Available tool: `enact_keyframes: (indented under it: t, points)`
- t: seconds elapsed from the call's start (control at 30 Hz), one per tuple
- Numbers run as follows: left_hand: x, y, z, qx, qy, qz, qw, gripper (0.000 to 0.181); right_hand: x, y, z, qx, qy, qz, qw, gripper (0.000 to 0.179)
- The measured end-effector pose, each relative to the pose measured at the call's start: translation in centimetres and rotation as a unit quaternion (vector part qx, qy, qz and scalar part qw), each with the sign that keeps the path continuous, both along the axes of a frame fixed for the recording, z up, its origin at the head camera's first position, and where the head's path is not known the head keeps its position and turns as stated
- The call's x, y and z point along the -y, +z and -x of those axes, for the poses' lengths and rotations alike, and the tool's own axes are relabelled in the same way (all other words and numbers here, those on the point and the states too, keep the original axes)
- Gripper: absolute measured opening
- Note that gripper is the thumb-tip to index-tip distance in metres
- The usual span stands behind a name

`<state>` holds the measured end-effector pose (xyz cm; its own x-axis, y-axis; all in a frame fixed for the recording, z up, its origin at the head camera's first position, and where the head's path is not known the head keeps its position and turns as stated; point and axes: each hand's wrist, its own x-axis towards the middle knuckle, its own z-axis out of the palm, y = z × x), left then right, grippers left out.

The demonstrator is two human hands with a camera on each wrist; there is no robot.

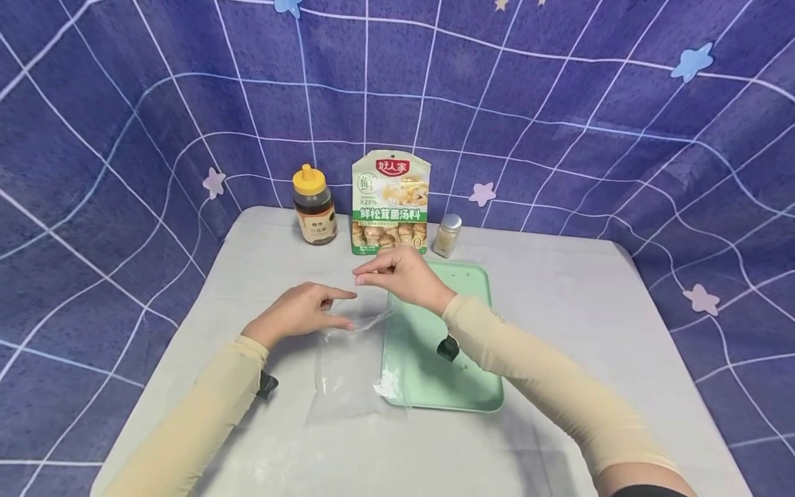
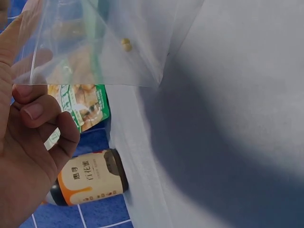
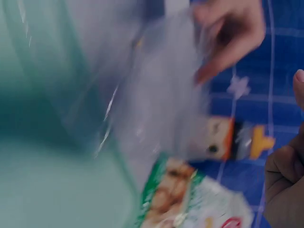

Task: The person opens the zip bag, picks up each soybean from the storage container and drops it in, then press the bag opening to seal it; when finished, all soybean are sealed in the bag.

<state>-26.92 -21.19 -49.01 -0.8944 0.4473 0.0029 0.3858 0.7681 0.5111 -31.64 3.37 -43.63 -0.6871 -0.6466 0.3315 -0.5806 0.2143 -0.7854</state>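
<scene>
A clear plastic bag (image 1: 348, 373) hangs from my left hand (image 1: 299, 310), its mouth spread at the thumb and forefinger. The bag's right side overlaps the green tray (image 1: 435, 338) in the head view. Two small yellowish balls (image 2: 126, 44) show in the bag in the left wrist view. My right hand (image 1: 405, 277) is over the tray's far left corner, just above and right of the bag's mouth. Its thumb and fingertips come together, and I cannot tell whether something small is between them. The right wrist view is blurred.
Behind the hands stand a honey bottle (image 1: 315, 217) with a yellow cap, a green-and-white mushroom soup pouch (image 1: 390, 207) and a small lidded jar (image 1: 447, 238). Tiny bits lie on the tray. A blue gridded cloth (image 1: 528, 159) rises behind the table.
</scene>
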Motion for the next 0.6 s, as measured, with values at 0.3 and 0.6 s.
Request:
enact_keyframes:
  t: [0.3, 0.6]
  points:
    - [0.1, -0.1, 0.2, -0.015, -0.011, -0.001, 0.9998, 0.055, 0.4, 0.8, -2.2, -0.015, 0.057, 0.011, 0.9982, 0.015]
    - [0.1, -0.1, 0.0, -0.001, -0.004, 0.006, 1.0, 0.07, 0.2, 0.8, -2.3, -0.029, 0.043, -0.005, 0.9986, 0.017]
